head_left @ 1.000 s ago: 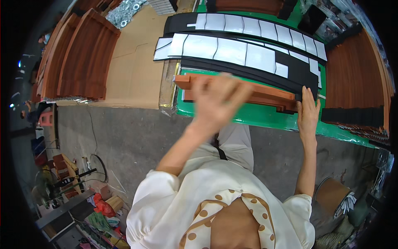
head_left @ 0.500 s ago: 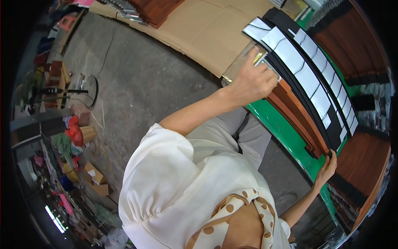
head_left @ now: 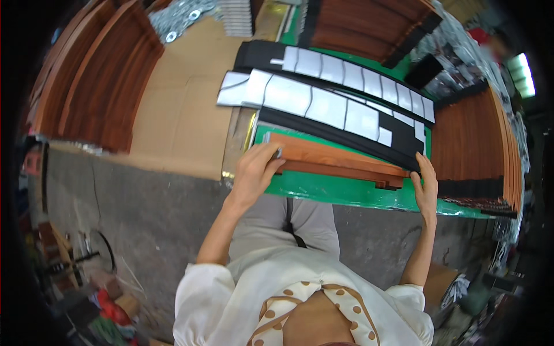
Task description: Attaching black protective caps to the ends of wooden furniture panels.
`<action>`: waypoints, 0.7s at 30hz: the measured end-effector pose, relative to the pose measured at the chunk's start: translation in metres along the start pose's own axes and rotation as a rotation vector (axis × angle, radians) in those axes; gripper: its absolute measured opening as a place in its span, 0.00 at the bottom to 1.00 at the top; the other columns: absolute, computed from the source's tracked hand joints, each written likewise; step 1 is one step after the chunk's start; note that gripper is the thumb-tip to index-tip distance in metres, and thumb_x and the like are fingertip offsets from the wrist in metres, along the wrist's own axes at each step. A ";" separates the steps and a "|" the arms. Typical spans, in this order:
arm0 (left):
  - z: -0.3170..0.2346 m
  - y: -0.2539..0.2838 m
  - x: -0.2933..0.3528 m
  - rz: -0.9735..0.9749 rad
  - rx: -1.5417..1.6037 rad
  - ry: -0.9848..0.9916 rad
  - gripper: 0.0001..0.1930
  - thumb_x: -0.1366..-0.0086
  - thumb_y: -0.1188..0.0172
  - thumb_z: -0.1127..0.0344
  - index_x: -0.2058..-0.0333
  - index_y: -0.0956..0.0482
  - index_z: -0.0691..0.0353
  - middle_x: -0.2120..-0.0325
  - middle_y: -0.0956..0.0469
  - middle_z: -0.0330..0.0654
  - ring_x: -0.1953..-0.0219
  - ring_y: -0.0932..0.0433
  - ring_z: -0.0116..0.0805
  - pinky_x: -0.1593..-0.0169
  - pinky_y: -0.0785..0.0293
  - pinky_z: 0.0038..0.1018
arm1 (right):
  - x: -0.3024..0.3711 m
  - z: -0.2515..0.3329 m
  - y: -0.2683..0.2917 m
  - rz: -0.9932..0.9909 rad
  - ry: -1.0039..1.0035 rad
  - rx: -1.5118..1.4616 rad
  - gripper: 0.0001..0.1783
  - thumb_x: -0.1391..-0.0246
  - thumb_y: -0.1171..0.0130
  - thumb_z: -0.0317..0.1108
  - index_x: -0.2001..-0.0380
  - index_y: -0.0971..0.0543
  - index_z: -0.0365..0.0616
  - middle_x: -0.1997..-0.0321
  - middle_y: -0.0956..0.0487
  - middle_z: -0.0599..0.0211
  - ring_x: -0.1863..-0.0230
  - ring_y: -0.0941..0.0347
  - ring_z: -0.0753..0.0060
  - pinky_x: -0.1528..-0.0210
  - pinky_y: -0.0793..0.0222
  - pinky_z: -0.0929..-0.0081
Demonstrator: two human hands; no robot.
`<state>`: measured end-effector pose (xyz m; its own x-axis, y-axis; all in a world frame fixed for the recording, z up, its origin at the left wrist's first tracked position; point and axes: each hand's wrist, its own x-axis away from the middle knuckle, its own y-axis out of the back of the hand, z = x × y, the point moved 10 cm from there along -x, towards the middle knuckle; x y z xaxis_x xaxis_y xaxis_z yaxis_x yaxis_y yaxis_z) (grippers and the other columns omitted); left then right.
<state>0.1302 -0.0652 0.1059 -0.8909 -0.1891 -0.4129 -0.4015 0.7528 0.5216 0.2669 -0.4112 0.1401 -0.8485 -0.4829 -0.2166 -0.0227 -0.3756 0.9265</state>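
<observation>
A long reddish-brown wood-grain board [head_left: 340,154] lies across the green work surface in front of me, its narrow edge facing me. My left hand [head_left: 257,170] is closed round its left end, where a small silvery metal piece [head_left: 278,153] shows by the fingertips. At the right end, my right hand [head_left: 426,184] grips the board's dark tip between thumb and fingers. Just beyond the board lie long black strips [head_left: 398,161] with white rectangular pieces [head_left: 329,106] in a row along them.
Stacked brown boards [head_left: 112,75] stand on cardboard [head_left: 184,104] at the left. More boards stand at the far side [head_left: 369,29] and at the right [head_left: 467,144]. Clear bags of metal parts [head_left: 182,17] lie at the back. The green table edge [head_left: 346,193] runs before my legs.
My view has swung round, so the table now lies straight across. My left hand has lowered onto the board's left end; my right hand stays at the right end.
</observation>
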 end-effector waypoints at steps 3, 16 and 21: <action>0.003 -0.006 -0.008 0.042 0.056 0.072 0.16 0.46 0.38 0.72 0.58 0.25 0.67 0.64 0.23 0.51 0.60 0.24 0.47 0.58 0.29 0.32 | -0.027 0.014 0.013 -0.050 0.051 -0.089 0.22 0.47 0.44 0.28 0.48 0.29 0.40 0.45 0.29 0.59 0.39 0.38 0.57 0.40 0.43 0.67; 0.094 0.006 -0.114 0.120 -0.450 -0.048 0.18 0.42 0.42 0.64 0.53 0.27 0.61 0.51 0.28 0.45 0.46 0.33 0.43 0.44 0.39 0.44 | -0.240 0.203 -0.143 0.142 0.554 -0.125 0.10 0.51 0.45 0.27 0.63 0.23 0.41 0.63 0.24 0.56 0.60 0.28 0.51 0.59 0.31 0.60; 0.123 -0.030 -0.165 0.140 -0.679 -0.069 0.22 0.46 0.40 0.53 0.56 0.25 0.60 0.49 0.30 0.40 0.43 0.37 0.40 0.46 0.45 0.61 | -0.275 0.222 -0.185 0.074 0.549 -0.049 0.13 0.55 0.41 0.27 0.63 0.24 0.42 0.62 0.24 0.57 0.58 0.27 0.53 0.60 0.30 0.61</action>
<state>0.3150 0.0211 0.0669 -0.9374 -0.0620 -0.3426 -0.3480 0.2021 0.9155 0.3872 -0.0334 0.0966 -0.4461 -0.8460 -0.2922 0.0624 -0.3550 0.9328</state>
